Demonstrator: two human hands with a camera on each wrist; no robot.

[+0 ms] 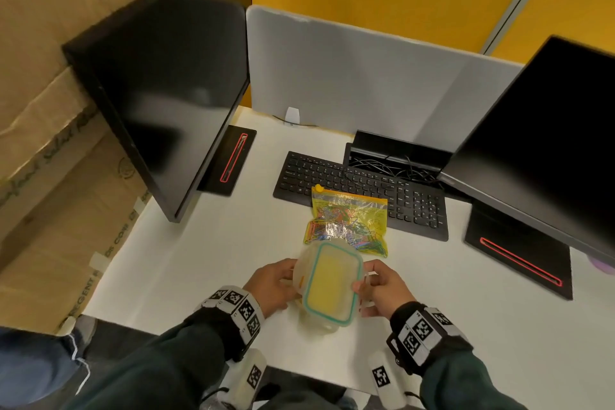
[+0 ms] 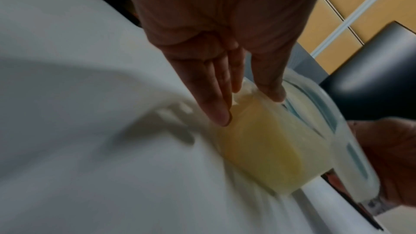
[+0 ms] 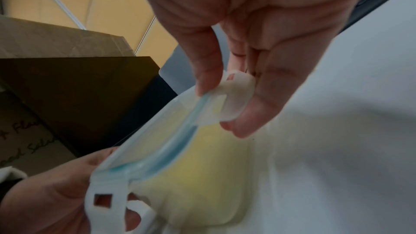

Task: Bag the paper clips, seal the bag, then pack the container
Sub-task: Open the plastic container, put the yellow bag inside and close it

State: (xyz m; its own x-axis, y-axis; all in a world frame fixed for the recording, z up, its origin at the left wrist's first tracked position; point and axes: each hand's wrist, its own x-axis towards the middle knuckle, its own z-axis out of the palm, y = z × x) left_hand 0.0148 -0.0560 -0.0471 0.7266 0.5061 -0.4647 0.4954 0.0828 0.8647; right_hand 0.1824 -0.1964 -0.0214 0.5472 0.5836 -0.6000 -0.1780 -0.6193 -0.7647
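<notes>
Your left hand (image 1: 273,286) grips the container (image 1: 319,326) by its side; your right hand (image 1: 382,289) pinches a latch (image 3: 236,99) on its teal-rimmed lid (image 1: 332,283). The bag of paper clips (image 1: 349,220) lies just beyond, partly on the keyboard (image 1: 359,181).

Right hand (image 3: 258,33) pinching lid tab (image 3: 236,95), left hand (image 3: 51,193) holding container (image 3: 202,184) — yellowish, blurred

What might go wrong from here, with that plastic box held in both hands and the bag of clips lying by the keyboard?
The right hand pinches only a thin latch tab while the left hand holds the tilted container; that grip may slip. The bag looks about as big as the container, so it may not fit unfolded. Whether its slider is fully shut is unclear; clips might spill.
</notes>
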